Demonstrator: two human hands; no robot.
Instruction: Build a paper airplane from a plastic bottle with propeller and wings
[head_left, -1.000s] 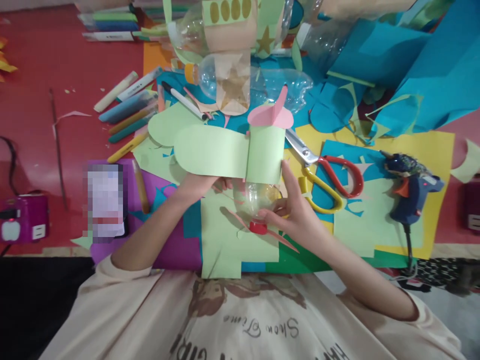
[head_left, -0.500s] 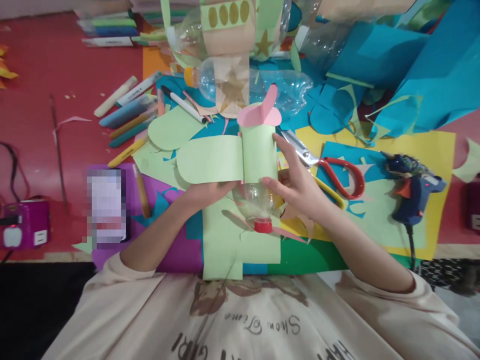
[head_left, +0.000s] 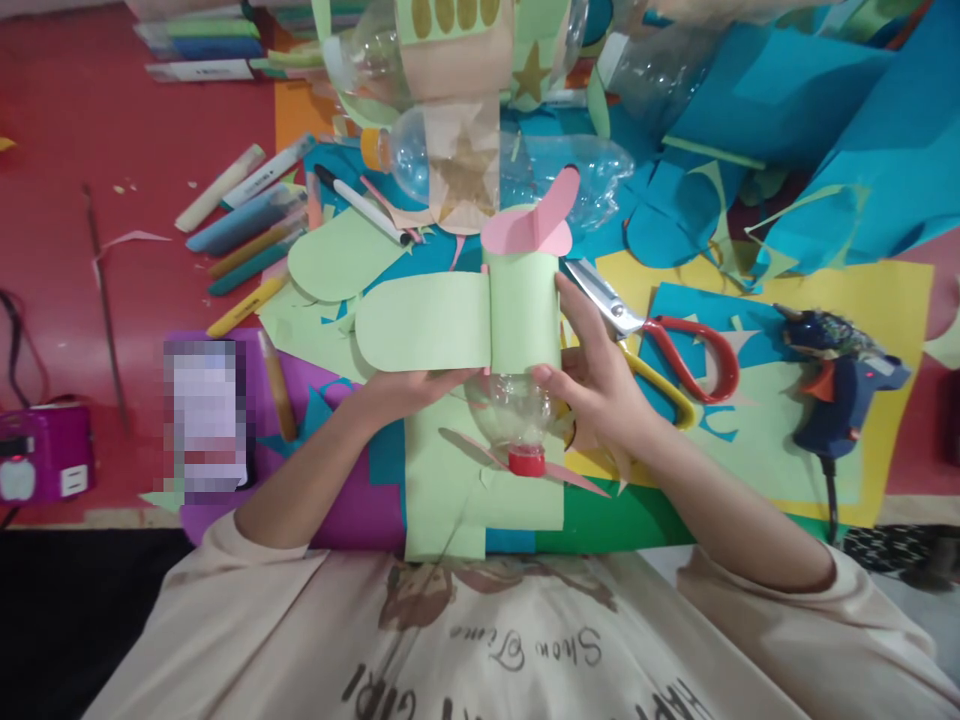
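Observation:
A clear plastic bottle (head_left: 517, 410) with a red cap (head_left: 526, 460) points its neck towards me, wrapped in pale green paper (head_left: 525, 315). Pink paper pieces (head_left: 534, 228) stand at its far end, and a rounded green paper flap (head_left: 424, 322) sticks out on the left. My left hand (head_left: 420, 388) is under the flap, its fingers partly hidden beneath the paper and closed on it where it meets the bottle. On the right side, my right hand (head_left: 600, 370) grips the wrapped bottle, thumb near the paper's lower edge and index finger along its side.
Scissors (head_left: 664, 350) with red and yellow handles lie right of my hand, a blue glue gun (head_left: 840, 385) farther right. Markers (head_left: 247, 230) and a phone (head_left: 206, 415) are on the left. Another bottle (head_left: 562, 180) with an orange cap lies behind, among paper scraps.
The view has shifted slightly. Both hands keep their hold on the wrapped bottle, which has turned very little; its pink end leans a bit more to the right.

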